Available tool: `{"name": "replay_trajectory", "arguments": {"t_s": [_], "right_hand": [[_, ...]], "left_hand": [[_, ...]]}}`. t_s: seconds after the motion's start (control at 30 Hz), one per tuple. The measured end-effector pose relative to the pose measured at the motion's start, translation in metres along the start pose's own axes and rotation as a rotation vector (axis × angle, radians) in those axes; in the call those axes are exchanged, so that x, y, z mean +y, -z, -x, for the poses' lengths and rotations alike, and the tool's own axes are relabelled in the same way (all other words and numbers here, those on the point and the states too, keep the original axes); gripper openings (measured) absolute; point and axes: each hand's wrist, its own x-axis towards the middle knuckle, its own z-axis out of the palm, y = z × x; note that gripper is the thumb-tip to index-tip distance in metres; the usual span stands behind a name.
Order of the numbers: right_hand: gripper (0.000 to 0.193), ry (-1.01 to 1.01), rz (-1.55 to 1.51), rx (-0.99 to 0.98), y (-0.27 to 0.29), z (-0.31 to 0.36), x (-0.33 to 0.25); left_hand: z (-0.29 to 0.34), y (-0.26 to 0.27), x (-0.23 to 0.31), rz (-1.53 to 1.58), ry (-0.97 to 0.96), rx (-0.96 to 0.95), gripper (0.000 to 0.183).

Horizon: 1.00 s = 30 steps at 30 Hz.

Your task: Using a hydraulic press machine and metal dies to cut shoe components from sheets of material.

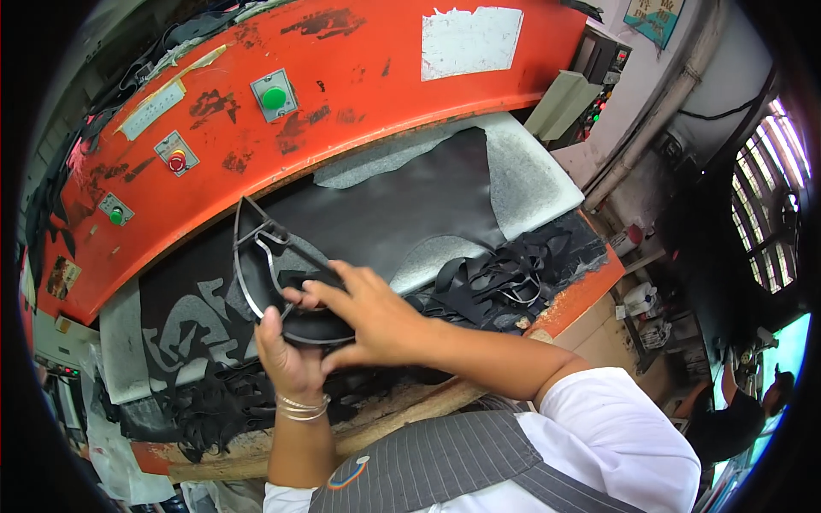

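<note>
A metal cutting die (245, 291), a curved band frame with crossbars and a pointed far end, is held tilted above the bed of the machine. My left hand (289, 357) grips its near left edge, thumb upward, and thin bracelets ring the wrist. Over the die's near right part lies my right hand (376, 318), thumb below the rim and fingers bent over the inside. Behind the die, a black leather-like sheet (410, 192) lies on a pale cutting board (539, 188). Cut-out gaps show at the sheet's left end.
An orange press beam (359, 103) spans the back, with a large green button (274, 98) and a red button (176, 161). Black scrap strips (505, 278) heap along the front edge. A control box (590, 81) stands at far right. Another person (727, 423) is at lower right.
</note>
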Motion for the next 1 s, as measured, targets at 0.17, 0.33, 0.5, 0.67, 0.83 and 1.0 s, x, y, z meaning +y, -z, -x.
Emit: {"name": "replay_trajectory", "arguments": {"t_s": [0.17, 0.33, 0.5, 0.67, 0.83, 1.0], "right_hand": [[0.074, 0.129, 0.204, -0.007, 0.038, -0.017, 0.066], [0.066, 0.236, 0.444, -0.32, 0.082, -0.038, 0.121], [0.065, 0.194, 0.474, -0.535, 0.075, -0.044, 0.155], [0.065, 0.09, 0.405, -0.58, 0.074, -0.042, 0.174], [0.075, 0.022, 0.585, -0.35, 0.065, -0.021, 0.162], [0.072, -0.525, 0.341, -0.01, 0.047, 0.018, 0.161]], "left_hand": [[-0.037, 0.003, -0.038, -0.226, -0.137, -0.152, 0.043], [-0.069, 0.059, -0.07, -1.054, -0.197, 0.055, 0.04], [-0.064, 0.076, -0.099, -1.577, -0.279, 0.02, 0.031], [-0.061, 0.072, -0.103, -1.672, -0.251, -0.024, 0.03], [-0.063, 0.071, -0.095, -1.676, -0.234, -0.016, 0.029], [-0.069, 0.068, -0.098, -1.66, -0.261, -0.016, 0.028]]}}
